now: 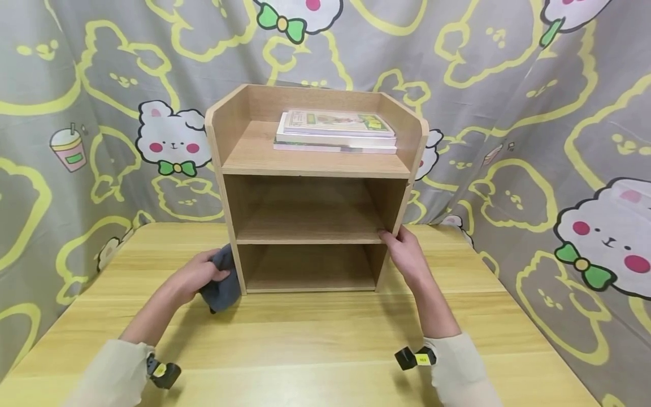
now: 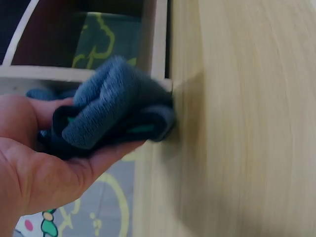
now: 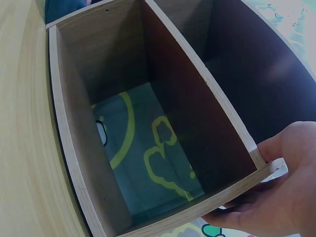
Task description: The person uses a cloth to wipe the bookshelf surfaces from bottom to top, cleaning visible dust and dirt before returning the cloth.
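A small wooden shelf (image 1: 315, 171) stands upright on the table, its two lower compartments facing me. My left hand (image 1: 195, 274) grips a folded blue-grey cloth (image 1: 222, 285) against the outside of the left side panel, low down. In the left wrist view the cloth (image 2: 111, 103) is bunched between thumb and fingers at the panel's bottom front corner. My right hand (image 1: 407, 254) grips the right side panel at the height of the middle board (image 3: 207, 81), thumb at the board's front edge and fingers round the outside.
Several books or magazines (image 1: 335, 133) lie stacked on the shelf's top, toward the right. The wooden table (image 1: 305, 350) carries the shelf. A grey curtain (image 1: 483, 73) with yellow outlines and cartoon bears hangs behind and along both sides. Each wrist wears a small black camera (image 1: 165, 373).
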